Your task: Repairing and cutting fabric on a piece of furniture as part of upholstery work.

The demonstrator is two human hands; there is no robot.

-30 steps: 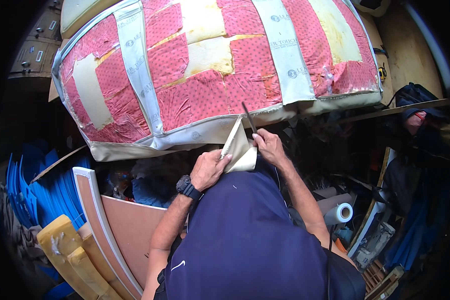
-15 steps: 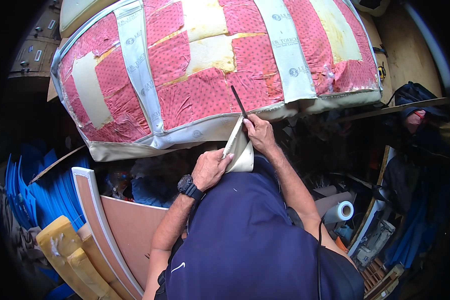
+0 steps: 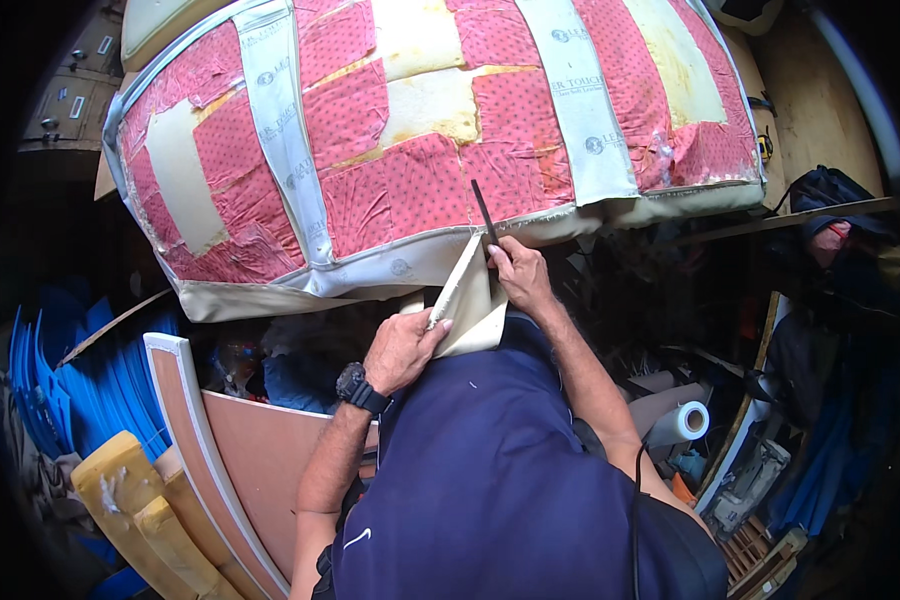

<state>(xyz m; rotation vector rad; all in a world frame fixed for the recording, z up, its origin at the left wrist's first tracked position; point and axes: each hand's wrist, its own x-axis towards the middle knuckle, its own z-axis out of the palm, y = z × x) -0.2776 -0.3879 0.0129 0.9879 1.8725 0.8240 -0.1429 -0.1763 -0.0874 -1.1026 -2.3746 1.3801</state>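
Note:
A large cushion (image 3: 425,185), patched with pink dotted cloth and pale foam, lies in front of me. A cream leather-like cover with a whitish backing runs along its near edge, and a loose flap (image 3: 470,325) of it hangs toward my body. My left hand (image 3: 402,345), a black watch on its wrist, is closed on the flap's left edge. My right hand (image 3: 520,275) is closed around a thin dark blade (image 3: 483,207), which points up and away over the cushion's near edge beside the flap. The blade's handle is hidden in my fingers.
Two pale printed strips, one a left strip (image 3: 280,130), cross the cushion. At lower left stand a curved white-edged panel (image 3: 185,400), yellow foam pieces (image 3: 135,500) and blue sheets (image 3: 70,375). A white roll (image 3: 682,424) and wooden boards lie at right.
My left hand has moved a little left and down, drawing the flap wider. My right hand and the blade have shifted slightly down and right. The cushion has slid slightly right.

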